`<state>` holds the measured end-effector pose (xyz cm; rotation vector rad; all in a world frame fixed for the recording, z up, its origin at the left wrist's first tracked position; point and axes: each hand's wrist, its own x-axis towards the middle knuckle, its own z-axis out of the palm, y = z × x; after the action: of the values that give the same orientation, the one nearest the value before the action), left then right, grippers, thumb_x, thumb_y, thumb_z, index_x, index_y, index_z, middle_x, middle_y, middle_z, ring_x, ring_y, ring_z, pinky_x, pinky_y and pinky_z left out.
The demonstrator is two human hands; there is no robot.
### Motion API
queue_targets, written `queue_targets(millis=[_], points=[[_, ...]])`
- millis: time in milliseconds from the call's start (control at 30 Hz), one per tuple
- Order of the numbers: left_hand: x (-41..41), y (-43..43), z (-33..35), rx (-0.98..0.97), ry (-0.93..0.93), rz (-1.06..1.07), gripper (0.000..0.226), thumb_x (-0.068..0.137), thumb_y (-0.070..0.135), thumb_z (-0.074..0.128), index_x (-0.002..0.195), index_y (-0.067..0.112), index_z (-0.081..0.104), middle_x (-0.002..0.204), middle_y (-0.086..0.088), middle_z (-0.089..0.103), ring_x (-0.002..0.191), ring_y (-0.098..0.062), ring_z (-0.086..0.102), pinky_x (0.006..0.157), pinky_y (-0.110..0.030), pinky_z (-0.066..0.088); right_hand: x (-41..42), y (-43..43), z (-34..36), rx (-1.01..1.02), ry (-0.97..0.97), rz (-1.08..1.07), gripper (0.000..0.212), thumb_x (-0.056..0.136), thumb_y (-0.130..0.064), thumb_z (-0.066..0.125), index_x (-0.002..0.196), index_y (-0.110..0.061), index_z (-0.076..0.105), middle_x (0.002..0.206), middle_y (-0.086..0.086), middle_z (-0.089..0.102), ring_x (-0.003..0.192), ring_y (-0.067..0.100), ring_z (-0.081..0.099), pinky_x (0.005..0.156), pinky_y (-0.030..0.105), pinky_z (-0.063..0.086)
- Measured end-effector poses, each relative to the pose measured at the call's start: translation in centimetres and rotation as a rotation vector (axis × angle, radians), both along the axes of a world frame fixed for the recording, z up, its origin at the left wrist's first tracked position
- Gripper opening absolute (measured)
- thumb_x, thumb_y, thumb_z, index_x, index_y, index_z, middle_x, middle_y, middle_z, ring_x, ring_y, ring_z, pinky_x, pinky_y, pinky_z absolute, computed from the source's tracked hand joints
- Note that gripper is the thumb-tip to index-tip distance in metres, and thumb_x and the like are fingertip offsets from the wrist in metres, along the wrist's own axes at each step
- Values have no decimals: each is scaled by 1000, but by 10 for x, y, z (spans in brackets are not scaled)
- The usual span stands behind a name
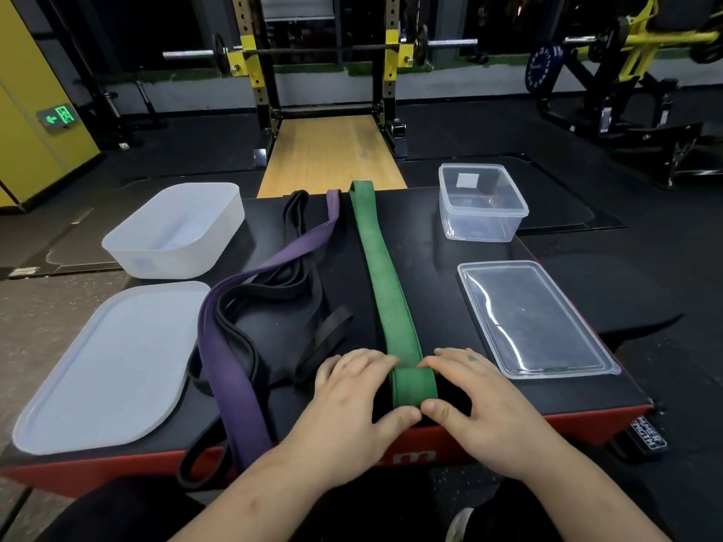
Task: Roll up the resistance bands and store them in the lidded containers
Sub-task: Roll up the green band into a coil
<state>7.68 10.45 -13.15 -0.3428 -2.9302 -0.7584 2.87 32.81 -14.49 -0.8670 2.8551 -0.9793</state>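
The green band lies lengthwise down the middle of the table, its near end rolled over and pinched between thumb and fingers by the left hand and right hand. The purple band and black bands lie just left of it. The white tub and white lid sit at left, the clear tub and clear lid at right.

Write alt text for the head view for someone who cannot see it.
Left hand and right hand pinch the rolled near end of a green resistance band on a black-topped box. A purple band and black bands lie loose beside it; a frosted container and frosted lid sit left, a clear container and clear lid right.
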Motion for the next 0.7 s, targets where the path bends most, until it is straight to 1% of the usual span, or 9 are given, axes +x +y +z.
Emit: queue_targets(millis=[67, 100, 167, 267, 367, 467, 533, 633, 700], points=[[2, 1, -2, 22, 21, -5, 77, 85, 75, 53, 151, 41, 32, 147, 27, 31, 146, 7, 10, 125, -31, 2, 0, -1, 1, -9, 4, -11, 64, 90, -69, 46, 142, -33, 57, 136, -26, 48, 141, -7, 31, 125, 38, 24], [2, 2, -4, 27, 60, -6, 74, 84, 75, 55, 147, 42, 36, 145, 27, 34, 145, 7, 11, 125, -31, 4, 0, -2, 0, -13, 4, -13, 64, 91, -68, 46, 143, -32, 57, 136, -25, 48, 140, -8, 31, 125, 39, 25], [2, 5, -7, 59, 124, 17, 68, 82, 75, 52, 140, 41, 47, 141, 23, 39, 141, 8, 14, 121, -25, 7, 0, -3, 0, -8, -13, -16, 64, 91, -70, 45, 144, -34, 56, 138, -24, 48, 140, -7, 31, 123, 41, 27], [-2, 7, -6, 89, 125, 46, 69, 84, 76, 45, 141, 37, 51, 137, 21, 41, 138, 6, 17, 116, -18, 4, -2, 2, 0, -13, -58, -10, 64, 92, -73, 46, 148, -44, 47, 142, -28, 48, 142, -1, 36, 121, 41, 31], [-7, 5, -3, 76, 74, 57, 77, 84, 80, 35, 145, 36, 48, 138, 21, 39, 140, 4, 16, 118, -22, 7, -2, 3, 5, -43, -87, 19, 65, 87, -70, 56, 149, -54, 39, 138, -36, 48, 139, -5, 38, 122, 40, 30], [-10, 5, 1, 39, 25, 55, 74, 87, 78, 32, 147, 37, 43, 137, 21, 36, 140, 2, 15, 121, -31, 12, -4, -1, 5, -32, -59, 0, 58, 90, -63, 62, 144, -55, 43, 137, -36, 50, 136, -7, 38, 119, 39, 33], [-8, 6, 3, 26, 15, 53, 71, 91, 75, 38, 151, 37, 38, 142, 21, 34, 141, 4, 11, 122, -33, 12, -5, -2, 4, -27, -53, -20, 55, 93, -59, 62, 145, -52, 45, 136, -35, 50, 135, -8, 38, 119, 37, 33], [-4, 4, 2, 67, 24, 42, 75, 89, 67, 58, 153, 38, 31, 138, 28, 29, 128, 26, -1, 121, -25, 7, -6, -3, 5, -8, -30, -40, 52, 96, -57, 59, 146, -50, 46, 134, -33, 51, 135, -2, 37, 118, 32, 30], [-4, 4, 0, 84, 41, 58, 75, 86, 61, 67, 150, 37, 37, 137, 28, 34, 129, 24, 5, 121, -24, 9, -10, -5, 6, 19, -35, -37, 52, 97, -56, 59, 146, -50, 45, 134, -31, 50, 135, -1, 35, 118, 31, 28]])
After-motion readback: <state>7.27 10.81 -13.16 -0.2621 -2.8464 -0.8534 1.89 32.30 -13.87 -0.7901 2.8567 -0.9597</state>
